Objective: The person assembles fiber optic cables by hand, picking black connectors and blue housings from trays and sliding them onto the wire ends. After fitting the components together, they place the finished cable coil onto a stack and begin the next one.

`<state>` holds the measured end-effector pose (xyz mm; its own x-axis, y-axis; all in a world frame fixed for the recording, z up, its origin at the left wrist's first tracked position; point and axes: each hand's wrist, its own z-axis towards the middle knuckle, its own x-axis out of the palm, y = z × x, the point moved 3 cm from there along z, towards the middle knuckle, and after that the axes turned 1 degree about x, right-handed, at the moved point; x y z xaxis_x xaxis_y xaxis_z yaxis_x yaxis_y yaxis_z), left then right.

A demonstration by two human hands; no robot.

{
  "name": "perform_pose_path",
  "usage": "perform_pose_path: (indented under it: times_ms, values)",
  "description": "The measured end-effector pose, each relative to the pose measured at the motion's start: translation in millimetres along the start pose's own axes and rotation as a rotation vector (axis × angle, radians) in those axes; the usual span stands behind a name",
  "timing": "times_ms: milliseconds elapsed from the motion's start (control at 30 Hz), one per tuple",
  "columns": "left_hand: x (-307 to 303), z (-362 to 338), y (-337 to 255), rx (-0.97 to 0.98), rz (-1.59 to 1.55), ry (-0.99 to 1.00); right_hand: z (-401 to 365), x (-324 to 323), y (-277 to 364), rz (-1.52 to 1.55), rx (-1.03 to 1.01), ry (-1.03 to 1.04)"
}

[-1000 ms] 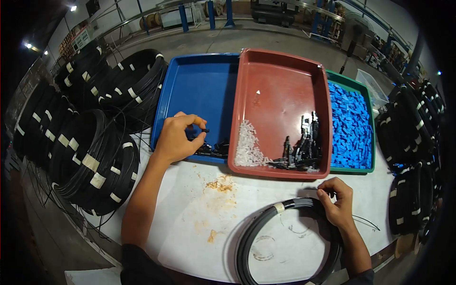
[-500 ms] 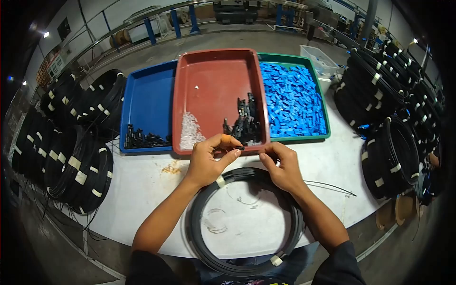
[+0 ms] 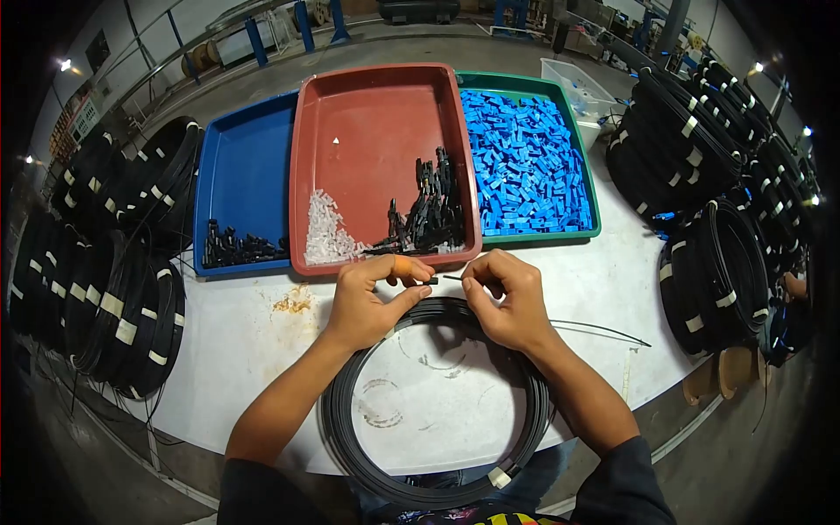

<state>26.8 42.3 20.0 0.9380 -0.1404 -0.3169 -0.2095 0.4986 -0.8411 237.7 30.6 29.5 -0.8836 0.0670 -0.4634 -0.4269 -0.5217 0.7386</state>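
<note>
The small black piece (image 3: 430, 281) sits at the tips of the left hand (image 3: 366, 297), pinched between thumb and fingers that hide much of it, so its shape is hard to make out. Facing it, just beside but apart, the thin black cable (image 3: 452, 277) pokes from the right hand's (image 3: 506, 296) pinch; its run inside that grip is covered. Below both grips lies the coil (image 3: 339, 409), its top partly hidden by the right hand. Beyond the grips stands the red tray (image 3: 381, 144), holding black and clear pieces.
</note>
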Motion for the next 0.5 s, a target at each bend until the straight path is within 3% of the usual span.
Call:
perform_pose_path:
  times_ms: [133, 500]
  values:
    - [0.9, -0.7, 2.1, 0.059, 0.011, -0.003, -0.3, 1.6, 10.8, -0.007, -0.133, -0.008]
    - [0.7, -2.9, 5.1, 0.085, 0.003, -0.014, -2.3, 1.4, 7.6, -0.016, -0.079, 0.036]
